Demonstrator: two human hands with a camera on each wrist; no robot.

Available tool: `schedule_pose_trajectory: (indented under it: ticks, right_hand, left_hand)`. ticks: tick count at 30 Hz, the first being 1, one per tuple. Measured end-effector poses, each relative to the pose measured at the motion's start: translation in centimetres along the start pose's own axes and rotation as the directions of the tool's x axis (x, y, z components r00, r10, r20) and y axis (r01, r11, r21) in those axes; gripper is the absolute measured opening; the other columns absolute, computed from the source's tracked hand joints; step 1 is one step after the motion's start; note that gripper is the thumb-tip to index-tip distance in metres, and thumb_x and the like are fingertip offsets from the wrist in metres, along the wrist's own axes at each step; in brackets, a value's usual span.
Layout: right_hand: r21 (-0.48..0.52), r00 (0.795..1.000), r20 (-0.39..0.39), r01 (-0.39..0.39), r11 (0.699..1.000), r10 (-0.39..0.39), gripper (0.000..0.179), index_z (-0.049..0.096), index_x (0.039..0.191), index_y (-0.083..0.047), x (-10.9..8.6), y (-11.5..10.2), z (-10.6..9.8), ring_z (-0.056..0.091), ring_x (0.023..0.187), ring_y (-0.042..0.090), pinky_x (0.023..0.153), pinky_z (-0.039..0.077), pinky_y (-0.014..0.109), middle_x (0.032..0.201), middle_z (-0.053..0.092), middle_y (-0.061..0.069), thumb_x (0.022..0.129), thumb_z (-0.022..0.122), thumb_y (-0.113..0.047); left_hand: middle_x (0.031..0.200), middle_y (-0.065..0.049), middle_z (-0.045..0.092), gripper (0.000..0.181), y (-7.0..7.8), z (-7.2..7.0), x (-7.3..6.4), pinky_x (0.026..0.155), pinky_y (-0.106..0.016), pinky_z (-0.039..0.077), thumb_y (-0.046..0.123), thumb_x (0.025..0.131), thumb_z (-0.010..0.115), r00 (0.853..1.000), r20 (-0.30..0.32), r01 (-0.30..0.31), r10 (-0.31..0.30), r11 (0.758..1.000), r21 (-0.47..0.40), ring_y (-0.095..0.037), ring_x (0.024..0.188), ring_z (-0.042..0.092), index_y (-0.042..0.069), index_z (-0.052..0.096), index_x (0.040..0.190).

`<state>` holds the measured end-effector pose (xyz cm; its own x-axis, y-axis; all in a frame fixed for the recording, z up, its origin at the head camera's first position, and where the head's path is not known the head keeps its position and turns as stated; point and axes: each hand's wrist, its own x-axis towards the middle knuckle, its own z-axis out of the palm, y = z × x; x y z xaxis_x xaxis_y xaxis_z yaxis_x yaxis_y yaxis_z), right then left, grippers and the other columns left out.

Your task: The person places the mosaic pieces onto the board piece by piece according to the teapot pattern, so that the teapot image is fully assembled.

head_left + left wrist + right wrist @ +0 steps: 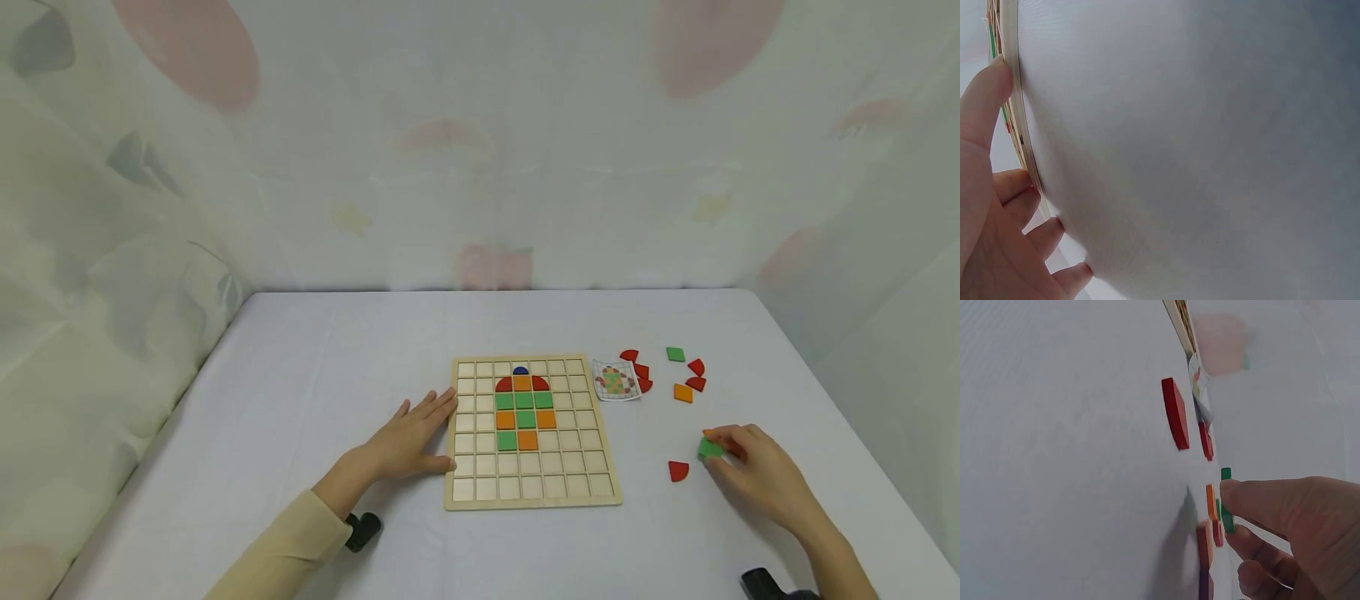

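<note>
A wooden grid board [532,492] lies on the table with green, orange, red and blue tiles set in several of its upper and middle cells. My left hand [412,437] rests along the board's left edge, thumb and fingertips touching the frame, fingers spread. At the right, my right hand [761,471] pinches a green square tile [709,448] between thumb and fingers. The right wrist view shows this green tile [1227,506] raised off the table. An orange tile [1204,540] lies just below it, mostly hidden by the hand in the head view.
A small printed pattern card [617,381] sits by the board's right edge, with red tiles [642,371] beside it. Farther right are a green tile [676,354], an orange tile [683,392] and two red tiles [696,384]. A red quarter-round tile [678,472] lies left of my right hand.
</note>
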<state>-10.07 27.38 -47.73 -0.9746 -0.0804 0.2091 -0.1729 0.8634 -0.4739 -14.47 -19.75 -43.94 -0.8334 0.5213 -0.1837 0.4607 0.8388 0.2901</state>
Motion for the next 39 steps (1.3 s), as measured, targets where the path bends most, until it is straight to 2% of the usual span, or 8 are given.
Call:
schedule_pose_trajectory:
  ticks: [13,28,39]
  right_hand:
    - [0.066,0.995,0.089,0.032,0.997,-0.038,0.028,0.064,0.099,-0.010,2.5,-3.5,1.3,0.046,0.077,0.018,0.057,0.042,0.022,0.090,0.056,0.005,0.073,0.073,-0.010]
    - [0.105,0.976,0.100,0.182,0.978,-0.192,0.027,0.064,0.099,-0.016,4.7,-8.1,3.9,0.049,0.078,0.015,0.064,0.044,0.024,0.089,0.057,-0.002,0.074,0.075,-0.014]
    - [0.196,0.957,0.141,0.223,0.955,-0.253,0.024,0.064,0.095,-0.020,5.5,-11.5,6.5,0.048,0.079,0.012,0.066,0.044,0.025,0.086,0.054,-0.008,0.074,0.074,-0.015]
  left_hand:
    - [0.155,-0.004,0.015,0.089,0.1,-0.1,0.0,0.108,-0.058,0.015,0.046,0.081,0.066,1.000,0.003,-0.002,0.002,1.000,-0.003,-0.030,0.140,0.016,0.008,0.020,0.147]
    - [0.154,-0.004,0.016,0.089,0.1,0.0,0.1,0.109,-0.058,0.014,0.045,0.081,0.066,1.000,0.010,0.009,-0.009,1.000,-0.006,-0.029,0.141,0.016,0.008,0.021,0.147]
    - [0.155,-0.004,0.015,0.089,0.2,-0.1,0.0,0.109,-0.058,0.013,0.044,0.080,0.067,1.000,0.008,0.013,-0.013,1.000,-0.014,-0.029,0.141,0.016,0.008,0.021,0.147]
